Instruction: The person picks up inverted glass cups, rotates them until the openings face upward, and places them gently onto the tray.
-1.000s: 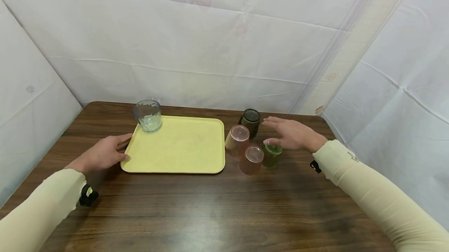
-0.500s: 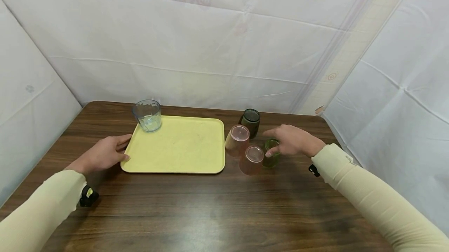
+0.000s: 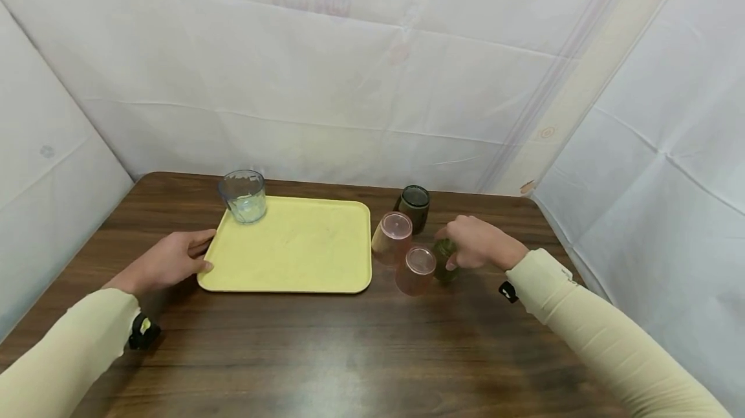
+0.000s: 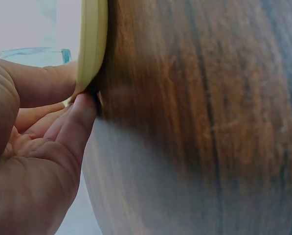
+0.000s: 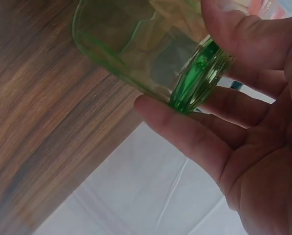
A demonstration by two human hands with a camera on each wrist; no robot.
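I judge I am at the pick-up step: my right hand (image 3: 474, 246) has its fingers and thumb curled round the small green see-through glass tumbler (image 5: 150, 54), upside down on the dark wooden bench (image 3: 326, 347) just right of two pink upturned tumblers (image 3: 404, 253). My left hand (image 3: 165, 261) pinches the near left edge of the pale yellow plastic tray (image 3: 291, 253). Next calls for a clean lift clear of its close neighbours.
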